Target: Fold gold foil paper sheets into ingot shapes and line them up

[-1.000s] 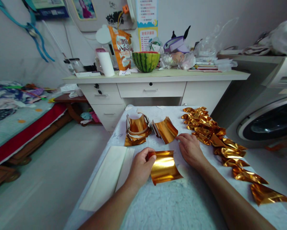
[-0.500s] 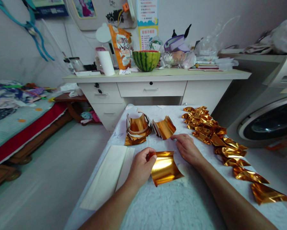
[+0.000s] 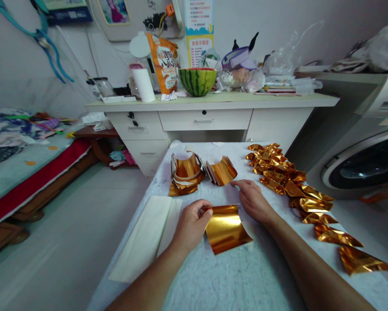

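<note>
Between thumb and fingers, my left hand pinches the upper left corner of a curved gold foil sheet. My right hand is beyond the sheet's right edge, with its index finger stretched toward a small stack of curled gold sheets. Whether that fingertip touches the stack I cannot tell. Left of this stack stands a bigger curled pile of gold sheets with pale backs. Folded white paper lies left of my left hand. Folded gold foil pieces form a long row along the right side.
A cloth-covered table carries all of this. Behind it is a white desk with a cut watermelon, an orange snack pouch and clutter. A washing machine stands right; a bed is at the left.
The held gold sheet has shifted slightly right and flattened a little. My right fingertip has drawn slightly away from the small stack, whose near edge has shifted a little.
</note>
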`<state>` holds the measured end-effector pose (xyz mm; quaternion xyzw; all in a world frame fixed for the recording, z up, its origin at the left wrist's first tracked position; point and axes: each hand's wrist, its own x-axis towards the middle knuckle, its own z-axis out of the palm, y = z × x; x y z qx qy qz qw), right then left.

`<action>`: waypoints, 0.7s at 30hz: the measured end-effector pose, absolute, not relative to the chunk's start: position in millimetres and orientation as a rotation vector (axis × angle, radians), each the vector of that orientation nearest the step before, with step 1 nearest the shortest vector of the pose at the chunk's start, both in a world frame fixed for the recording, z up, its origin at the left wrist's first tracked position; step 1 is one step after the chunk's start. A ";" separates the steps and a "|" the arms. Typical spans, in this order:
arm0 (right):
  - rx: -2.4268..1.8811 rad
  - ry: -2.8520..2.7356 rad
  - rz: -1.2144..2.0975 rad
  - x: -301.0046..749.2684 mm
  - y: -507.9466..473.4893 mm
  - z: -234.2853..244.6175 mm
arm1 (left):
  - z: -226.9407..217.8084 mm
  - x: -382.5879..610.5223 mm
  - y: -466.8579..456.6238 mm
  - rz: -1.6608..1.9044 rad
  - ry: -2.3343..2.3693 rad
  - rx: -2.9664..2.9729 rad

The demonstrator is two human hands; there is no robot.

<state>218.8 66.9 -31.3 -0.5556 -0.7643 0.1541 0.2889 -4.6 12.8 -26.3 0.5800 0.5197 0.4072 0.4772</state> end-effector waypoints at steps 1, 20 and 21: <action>-1.476 -2.031 0.423 218.8 66.0 -29.9 | -26.1 -4.6 13.0 0.995 1.278 1.420; -1.340 -1.941 1.282 219.4 31.1 26.3 | -19.7 -5.4 11.4 1.022 1.336 1.478; -1.357 -1.977 1.251 219.5 30.1 26.3 | -19.6 -5.3 11.2 1.024 1.337 1.481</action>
